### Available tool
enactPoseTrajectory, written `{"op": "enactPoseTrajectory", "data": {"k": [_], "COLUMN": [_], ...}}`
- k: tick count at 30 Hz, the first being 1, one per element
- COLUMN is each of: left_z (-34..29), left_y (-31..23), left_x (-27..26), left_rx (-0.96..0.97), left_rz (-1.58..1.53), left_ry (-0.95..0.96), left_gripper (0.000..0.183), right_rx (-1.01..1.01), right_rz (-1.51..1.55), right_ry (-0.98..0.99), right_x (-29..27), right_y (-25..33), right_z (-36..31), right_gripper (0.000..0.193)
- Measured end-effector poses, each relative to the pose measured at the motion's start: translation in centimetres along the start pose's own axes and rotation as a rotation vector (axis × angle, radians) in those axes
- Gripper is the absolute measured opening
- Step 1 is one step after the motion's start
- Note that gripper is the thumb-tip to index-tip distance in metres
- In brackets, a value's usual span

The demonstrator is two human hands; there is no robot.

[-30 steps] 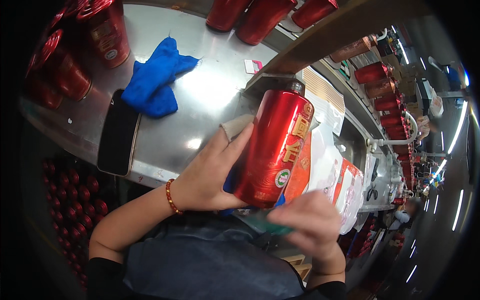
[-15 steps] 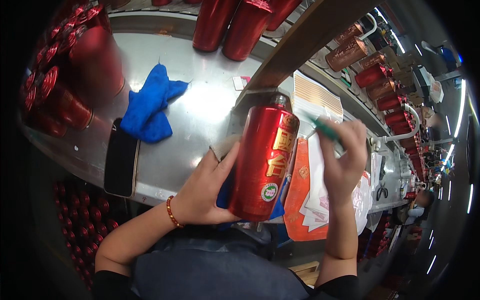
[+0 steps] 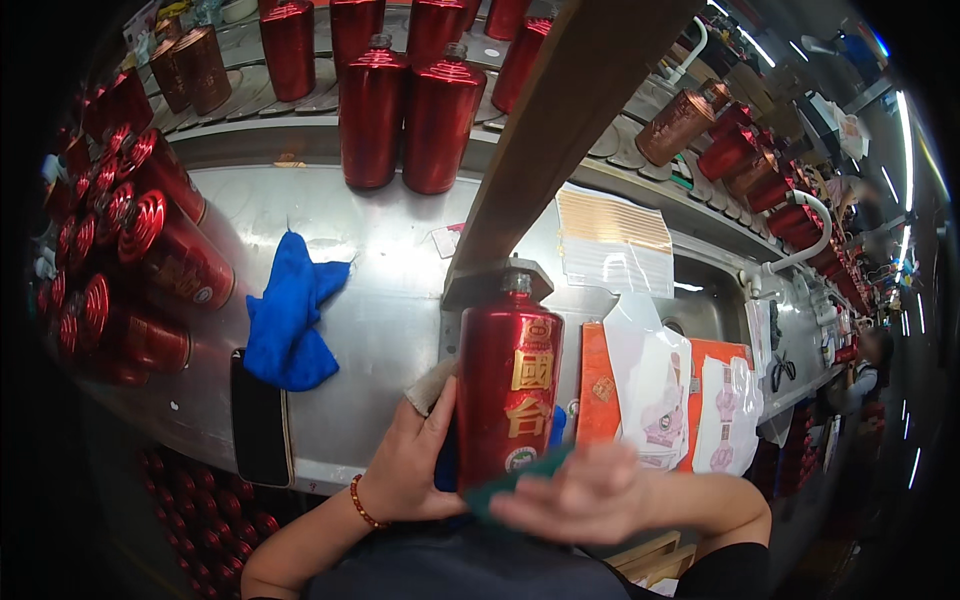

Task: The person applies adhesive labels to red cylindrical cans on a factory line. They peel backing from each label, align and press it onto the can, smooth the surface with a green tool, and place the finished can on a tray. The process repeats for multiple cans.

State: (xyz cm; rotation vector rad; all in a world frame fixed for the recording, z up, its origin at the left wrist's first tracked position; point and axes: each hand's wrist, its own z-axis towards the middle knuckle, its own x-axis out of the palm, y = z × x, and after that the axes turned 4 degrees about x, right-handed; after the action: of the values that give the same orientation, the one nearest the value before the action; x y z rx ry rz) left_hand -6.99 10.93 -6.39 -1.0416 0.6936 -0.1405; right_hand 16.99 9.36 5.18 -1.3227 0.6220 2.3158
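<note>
A glossy red bottle (image 3: 490,395) with gold raised characters and a round green-and-white sticker stands upright in front of me. My left hand (image 3: 405,468) is wrapped round its lower left side, with a greyish cloth-like piece (image 3: 430,388) at the fingers. Across the bottle's lower front, my right hand (image 3: 585,497) grips a flat green piece (image 3: 522,484), possibly a scraper, smeared by motion. This green piece overlaps the sticker's lower part; whether it touches the bottle I cannot tell. Blue cloth shows behind the bottle, beside my left hand.
A blue cloth (image 3: 290,325) and a black phone (image 3: 260,425) lie to the left, near several red bottles (image 3: 178,262). A wooden post (image 3: 570,110) rises behind the held bottle. Printed sheets (image 3: 655,390) lie at right, by a sink (image 3: 705,305). Bottles line the conveyor (image 3: 240,108).
My right hand has swung down and left with the green piece, from beside the bottle to its lower front. The view has shifted, showing more of the conveyor.
</note>
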Motion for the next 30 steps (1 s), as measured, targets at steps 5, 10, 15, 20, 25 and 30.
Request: {"op": "enactPoseTrajectory", "data": {"k": [5,10,15,20,25,30], "left_z": [0.1,3.9,5.1,5.3,5.1,4.5], "left_y": [0.0,-1.4,-1.4,-1.7,-1.2,-0.4], "left_x": [-1.4,-0.7,0.1,-0.5,-0.5,-0.8], "left_rx": [-0.053,-0.354,-0.362,-0.384,-0.381,-0.336], "left_rz": [-0.09,-0.51,-0.435,-0.47,-0.521,-0.579], "left_ry": [0.036,-0.228,-0.237,-0.23,-0.233,-0.186], "left_gripper": [0.139,0.117,0.095,0.086,0.087,0.097], "right_rx": [0.394,1.163,1.268,1.246,1.284,1.278], "right_rz": [0.572,0.996,1.106,1.001,1.039,1.07], "right_ry": [0.172,-0.047,0.023,0.035,0.054,0.06], "right_x": [-3.0,-1.7,2.6,4.2,4.6,4.7], "right_y": [0.1,-0.6,-3.9,-3.7,-4.5,-4.5], "right_z": [0.4,-1.1,-3.5,-0.9,-0.9,-0.9], "right_gripper": [0.033,0.024,0.025,0.051,0.053,0.058]}}
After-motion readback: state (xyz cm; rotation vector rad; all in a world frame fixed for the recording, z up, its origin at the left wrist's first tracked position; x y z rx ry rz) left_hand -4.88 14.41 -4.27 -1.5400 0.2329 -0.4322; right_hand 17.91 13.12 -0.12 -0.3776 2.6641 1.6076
